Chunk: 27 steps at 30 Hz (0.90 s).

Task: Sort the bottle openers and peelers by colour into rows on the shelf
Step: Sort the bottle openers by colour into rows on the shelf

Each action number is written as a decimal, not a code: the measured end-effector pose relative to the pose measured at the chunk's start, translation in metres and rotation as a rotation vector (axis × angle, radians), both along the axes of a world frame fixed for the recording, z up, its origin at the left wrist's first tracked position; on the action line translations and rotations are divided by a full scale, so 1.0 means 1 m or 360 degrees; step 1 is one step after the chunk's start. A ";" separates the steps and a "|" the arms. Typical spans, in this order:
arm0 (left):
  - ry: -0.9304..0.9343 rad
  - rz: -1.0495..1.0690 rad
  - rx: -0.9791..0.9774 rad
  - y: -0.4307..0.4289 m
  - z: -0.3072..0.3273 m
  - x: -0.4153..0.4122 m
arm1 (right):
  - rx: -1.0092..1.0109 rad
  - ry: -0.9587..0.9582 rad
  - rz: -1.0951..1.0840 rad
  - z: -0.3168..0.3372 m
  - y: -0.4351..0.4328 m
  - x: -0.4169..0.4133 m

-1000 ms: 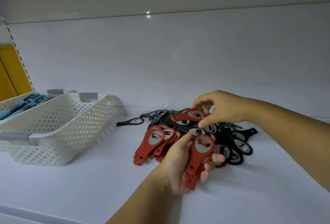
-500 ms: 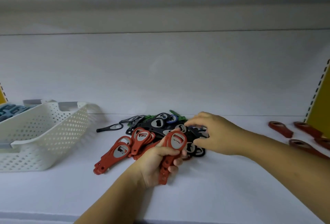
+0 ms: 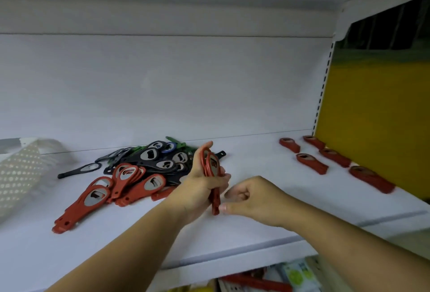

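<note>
My left hand [image 3: 202, 184] grips a small stack of red bottle openers [image 3: 212, 166], held upright on edge above the white shelf [image 3: 267, 229]. My right hand [image 3: 253, 198] is beside it with curled fingers, and its thumb and forefinger pinch the stack's lower handle end. Behind and left of my hands lies a mixed pile: loose red openers [image 3: 130, 182] in front, black openers [image 3: 158, 159] behind them, and green pieces [image 3: 179, 145] and a blue one [image 3: 169, 147] at the back. Several red openers [image 3: 311, 163] lie in two rows at the shelf's right end.
A white perforated basket [image 3: 21, 170] stands at the far left. A single black opener [image 3: 80, 170] lies between it and the pile. A yellow side panel [image 3: 372, 129] closes the shelf's right end. Below the front edge [image 3: 232, 259], goods sit on a lower shelf.
My right hand left the pile and came to the lower end of the stack. My left hand turned the red openers upright. The view swung right, showing the red rows in full.
</note>
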<state>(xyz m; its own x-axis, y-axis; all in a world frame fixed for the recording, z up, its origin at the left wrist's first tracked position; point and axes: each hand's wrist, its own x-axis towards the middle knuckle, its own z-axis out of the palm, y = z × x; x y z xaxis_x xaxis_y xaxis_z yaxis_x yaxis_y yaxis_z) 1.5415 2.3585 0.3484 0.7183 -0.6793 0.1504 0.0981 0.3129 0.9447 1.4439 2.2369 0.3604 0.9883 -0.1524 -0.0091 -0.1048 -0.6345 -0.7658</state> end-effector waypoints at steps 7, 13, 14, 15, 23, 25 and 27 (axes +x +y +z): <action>-0.0369 -0.0050 0.0042 -0.045 0.004 -0.020 | 0.0370 0.0048 -0.0091 0.002 -0.029 -0.014; -0.0598 -0.0178 0.0176 -0.059 -0.001 -0.026 | 0.0556 0.0030 -0.0213 0.003 -0.042 -0.014; -0.0622 -0.0180 0.0193 -0.061 -0.002 -0.026 | 0.0547 0.0015 -0.0233 0.001 -0.042 -0.012; -0.0650 -0.0176 0.0200 -0.062 -0.003 -0.026 | 0.0535 -0.0006 -0.0238 0.000 -0.042 -0.011; -0.0997 -0.0340 0.0289 -0.061 -0.016 -0.016 | 0.0528 -0.0147 -0.0196 -0.014 -0.050 -0.004; -0.1036 -0.0421 0.0346 -0.056 -0.018 -0.013 | 0.0542 -0.0138 -0.0166 -0.019 -0.051 -0.002; -0.1051 -0.0459 0.0377 -0.051 -0.020 -0.011 | 0.0536 -0.0154 -0.0138 -0.023 -0.050 -0.001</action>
<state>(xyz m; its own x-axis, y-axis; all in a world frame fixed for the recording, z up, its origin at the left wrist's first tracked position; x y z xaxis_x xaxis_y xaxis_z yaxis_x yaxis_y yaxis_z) 1.5301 2.3073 0.3280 0.3185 -0.8942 0.3145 -0.4641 0.1422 0.8743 1.4428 2.1865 0.3378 0.9706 -0.2399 0.0197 -0.0642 -0.3368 -0.9394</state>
